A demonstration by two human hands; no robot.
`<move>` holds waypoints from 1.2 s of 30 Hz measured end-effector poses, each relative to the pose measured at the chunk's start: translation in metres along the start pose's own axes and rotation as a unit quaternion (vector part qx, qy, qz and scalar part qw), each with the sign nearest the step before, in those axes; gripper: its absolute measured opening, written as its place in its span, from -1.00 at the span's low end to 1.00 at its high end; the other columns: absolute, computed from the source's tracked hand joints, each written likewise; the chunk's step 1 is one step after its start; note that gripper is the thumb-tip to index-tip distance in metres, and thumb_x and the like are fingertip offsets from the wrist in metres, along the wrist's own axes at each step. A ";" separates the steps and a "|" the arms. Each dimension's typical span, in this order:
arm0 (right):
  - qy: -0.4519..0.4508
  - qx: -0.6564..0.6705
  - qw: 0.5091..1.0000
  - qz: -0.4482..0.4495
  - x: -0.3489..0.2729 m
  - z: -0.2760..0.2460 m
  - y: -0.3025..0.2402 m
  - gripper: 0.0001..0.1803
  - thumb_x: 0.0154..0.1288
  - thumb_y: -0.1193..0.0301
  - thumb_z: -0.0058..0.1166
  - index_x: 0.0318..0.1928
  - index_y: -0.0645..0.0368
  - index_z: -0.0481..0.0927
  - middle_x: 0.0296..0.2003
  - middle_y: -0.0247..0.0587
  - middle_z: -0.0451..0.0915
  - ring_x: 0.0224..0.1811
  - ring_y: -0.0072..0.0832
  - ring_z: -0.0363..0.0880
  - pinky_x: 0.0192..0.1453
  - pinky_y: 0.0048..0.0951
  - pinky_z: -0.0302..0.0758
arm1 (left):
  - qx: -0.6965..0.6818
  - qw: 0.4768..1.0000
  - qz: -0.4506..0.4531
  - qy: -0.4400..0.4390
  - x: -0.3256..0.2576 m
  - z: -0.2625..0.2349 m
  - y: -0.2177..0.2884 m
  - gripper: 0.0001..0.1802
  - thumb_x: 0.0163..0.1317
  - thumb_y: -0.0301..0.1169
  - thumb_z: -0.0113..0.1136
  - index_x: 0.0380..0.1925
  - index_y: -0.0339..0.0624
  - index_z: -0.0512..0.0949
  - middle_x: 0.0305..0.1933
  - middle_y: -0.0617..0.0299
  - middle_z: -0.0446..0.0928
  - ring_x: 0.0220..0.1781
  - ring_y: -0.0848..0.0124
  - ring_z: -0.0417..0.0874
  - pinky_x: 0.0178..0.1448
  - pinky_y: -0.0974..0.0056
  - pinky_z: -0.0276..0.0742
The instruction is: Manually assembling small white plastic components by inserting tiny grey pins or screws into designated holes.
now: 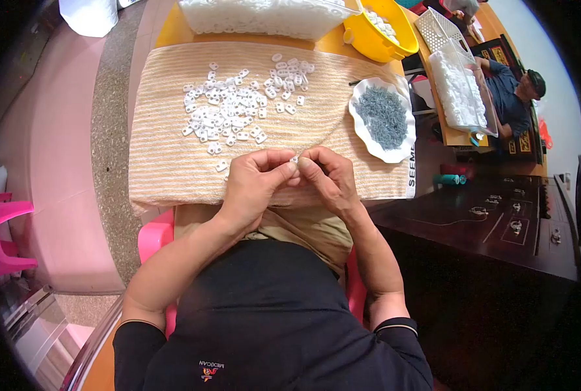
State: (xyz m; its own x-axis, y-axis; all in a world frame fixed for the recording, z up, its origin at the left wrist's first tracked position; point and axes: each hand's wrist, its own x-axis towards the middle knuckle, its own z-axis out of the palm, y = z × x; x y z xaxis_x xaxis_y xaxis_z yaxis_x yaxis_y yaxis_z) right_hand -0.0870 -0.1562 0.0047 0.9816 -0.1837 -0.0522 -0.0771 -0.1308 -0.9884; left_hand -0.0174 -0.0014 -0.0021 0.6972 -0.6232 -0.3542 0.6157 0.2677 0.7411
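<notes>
My left hand (254,179) pinches a small white plastic piece (294,159) between thumb and forefinger, just above the near part of the striped towel (329,62). Right against it, the thumb and forefinger of my right hand (333,177) are pressed together; whatever they hold is too small to make out. Beyond my hands lies a loose spread of white plastic pieces (228,107), many with two dark holes. To the right, a white scalloped dish (389,156) holds a heap of small grey-blue parts (382,117).
A clear bin (271,26) of white pieces stands at the far edge, beside a yellow basin (404,45). At right, another person (509,91) sits near a clear box (457,91) of white pieces. A dark table (460,215) is at my right, a pink stool (3,234) at far left.
</notes>
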 end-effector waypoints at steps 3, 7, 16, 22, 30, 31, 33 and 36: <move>0.005 -0.006 1.000 -0.002 0.000 -0.001 -0.001 -0.80 0.42 0.38 0.03 -0.27 0.30 0.56 -0.46 -0.39 0.57 -0.39 -0.72 0.48 -0.29 -0.64 0.44 | 0.008 1.000 0.012 0.003 -0.001 0.001 -0.003 -0.79 0.23 -0.55 0.24 -0.16 -0.44 0.59 -0.29 0.17 0.63 -0.33 0.52 0.64 -0.19 0.47 0.61; -0.008 -0.035 0.999 -0.007 0.000 -0.001 -0.004 -0.82 0.42 0.45 0.01 -0.27 0.33 0.55 -0.43 -0.32 0.61 -0.38 -0.66 0.56 -0.25 -0.61 0.51 | 0.022 1.000 0.010 0.005 -0.004 0.004 -0.004 -0.80 0.23 -0.56 0.22 -0.15 -0.40 0.58 -0.28 0.17 0.63 -0.30 0.50 0.64 -0.15 0.44 0.60; -0.011 0.003 1.000 0.010 0.001 -0.002 0.001 -0.79 0.42 0.41 0.03 -0.28 0.33 0.58 -0.44 -0.34 0.62 -0.39 -0.71 0.53 -0.29 -0.65 0.47 | 0.038 0.999 0.030 0.002 -0.002 0.002 -0.005 -0.79 0.23 -0.55 0.22 -0.14 -0.41 0.58 -0.30 0.17 0.63 -0.30 0.52 0.63 -0.15 0.46 0.60; -0.031 0.071 0.996 0.045 0.004 -0.010 0.000 -0.80 0.41 0.41 0.04 -0.22 0.34 0.58 -0.41 -0.32 0.64 -0.38 -0.68 0.56 -0.28 -0.64 0.51 | 0.020 1.000 0.020 -0.006 0.001 0.001 -0.002 -0.79 0.24 -0.55 0.21 -0.13 -0.40 0.57 -0.29 0.17 0.63 -0.30 0.51 0.64 -0.13 0.44 0.61; -0.021 0.100 0.992 0.068 0.007 -0.018 -0.001 -0.78 0.40 0.42 0.05 -0.13 0.35 0.59 -0.40 -0.32 0.63 -0.40 -0.64 0.57 -0.28 -0.62 0.54 | -0.021 1.000 -0.007 -0.004 0.003 0.000 0.001 -0.78 0.24 -0.54 0.21 -0.12 -0.39 0.55 -0.29 0.16 0.62 -0.29 0.48 0.64 -0.13 0.42 0.62; -0.002 0.075 0.995 0.063 0.010 -0.021 -0.006 -0.78 0.38 0.42 0.07 -0.13 0.36 0.60 -0.41 -0.32 0.62 -0.40 -0.66 0.56 -0.30 -0.63 0.53 | -0.022 1.000 -0.006 -0.003 0.003 -0.001 0.001 -0.78 0.24 -0.54 0.21 -0.12 -0.39 0.55 -0.29 0.16 0.62 -0.29 0.48 0.64 -0.13 0.42 0.62; 0.015 0.050 0.997 0.057 0.019 -0.022 -0.017 -0.78 0.37 0.43 0.09 -0.13 0.36 0.60 -0.42 -0.33 0.61 -0.40 -0.68 0.55 -0.31 -0.63 0.52 | -0.046 0.999 -0.001 -0.002 0.003 -0.003 0.000 -0.79 0.24 -0.54 0.21 -0.13 -0.37 0.55 -0.30 0.16 0.61 -0.29 0.47 0.64 -0.13 0.40 0.63; 0.050 -0.149 0.988 -0.001 0.044 -0.023 -0.035 -0.81 0.32 0.46 0.12 -0.19 0.37 0.62 -0.56 -0.34 0.55 -0.54 -0.72 0.49 -0.46 -0.61 0.42 | -0.044 0.999 -0.010 0.015 0.000 -0.001 0.005 -0.79 0.24 -0.54 0.21 -0.14 -0.37 0.55 -0.30 0.16 0.60 -0.29 0.46 0.64 -0.12 0.39 0.64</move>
State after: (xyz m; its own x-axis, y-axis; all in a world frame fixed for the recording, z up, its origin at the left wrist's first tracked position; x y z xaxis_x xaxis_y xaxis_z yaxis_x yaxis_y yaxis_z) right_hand -0.0447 -0.1822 0.0403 0.9606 -0.2771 -0.0207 -0.1377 -0.4098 -0.9017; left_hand -0.0137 0.0004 0.0017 0.6945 -0.6076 -0.3852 0.6580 0.3200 0.6816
